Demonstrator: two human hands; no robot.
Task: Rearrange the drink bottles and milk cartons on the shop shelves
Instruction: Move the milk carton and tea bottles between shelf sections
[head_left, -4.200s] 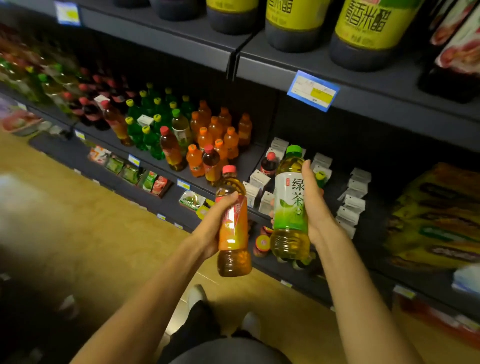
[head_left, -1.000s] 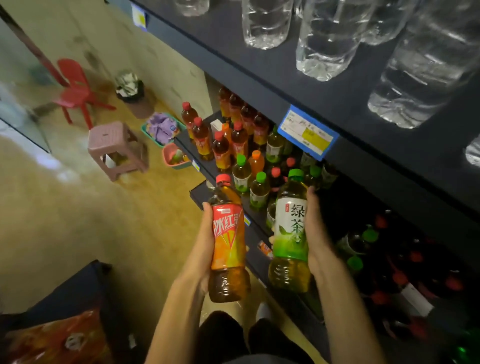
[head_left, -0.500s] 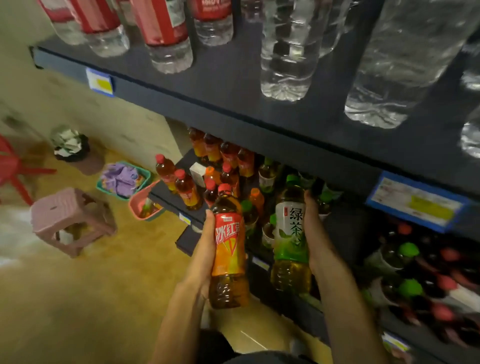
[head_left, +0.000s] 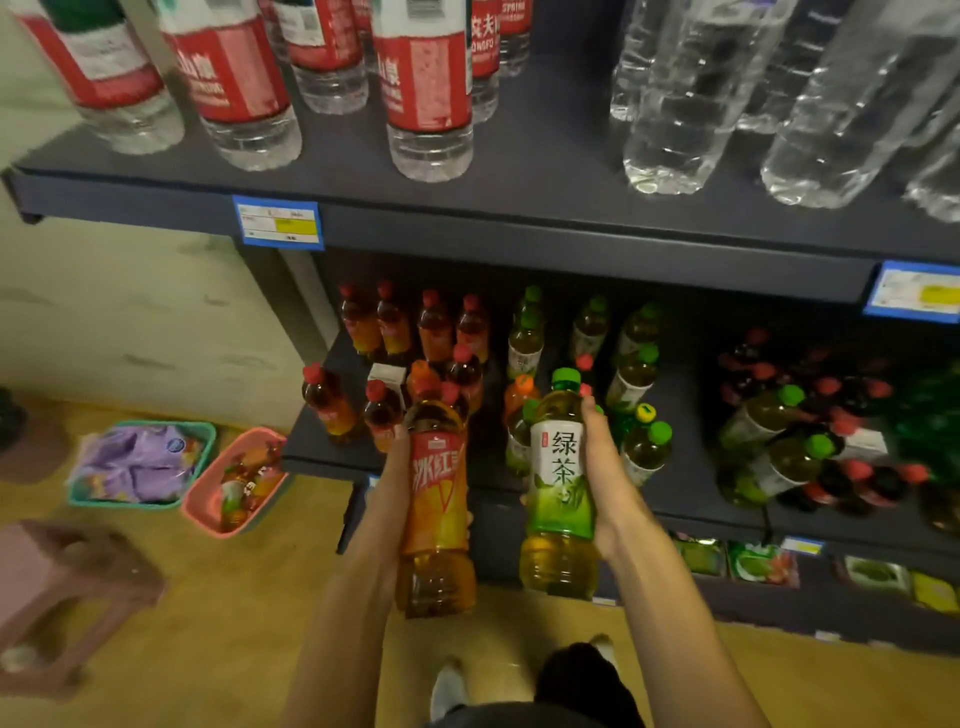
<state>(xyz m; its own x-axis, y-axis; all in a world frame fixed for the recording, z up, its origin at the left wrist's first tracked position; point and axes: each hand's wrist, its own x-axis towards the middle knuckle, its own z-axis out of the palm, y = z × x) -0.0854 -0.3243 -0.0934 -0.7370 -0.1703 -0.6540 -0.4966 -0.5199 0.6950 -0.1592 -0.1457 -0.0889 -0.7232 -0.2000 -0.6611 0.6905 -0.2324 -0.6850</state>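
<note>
Your left hand (head_left: 396, 483) is wrapped around a plastic iced-tea bottle with a red-and-orange label (head_left: 437, 512), and your right hand (head_left: 605, 480) grips a plastic green-tea bottle with a white-and-green label and green cap (head_left: 560, 483). You hold both upright, side by side and slightly apart, in front of the dark middle shelf (head_left: 675, 405) — just before its front edge. On that shelf, red-capped amber tea bottles (head_left: 395, 332) stand at the left and green-capped tea bottles (head_left: 636, 364) toward the middle. Above, the dark upper shelf (head_left: 545, 171) carries red-labelled clear water bottles (head_left: 426, 88) — plain clear water bottles (head_left: 685, 93) stand to their right. A pink plastic basket (head_left: 205, 499) sits on the floor.
</note>
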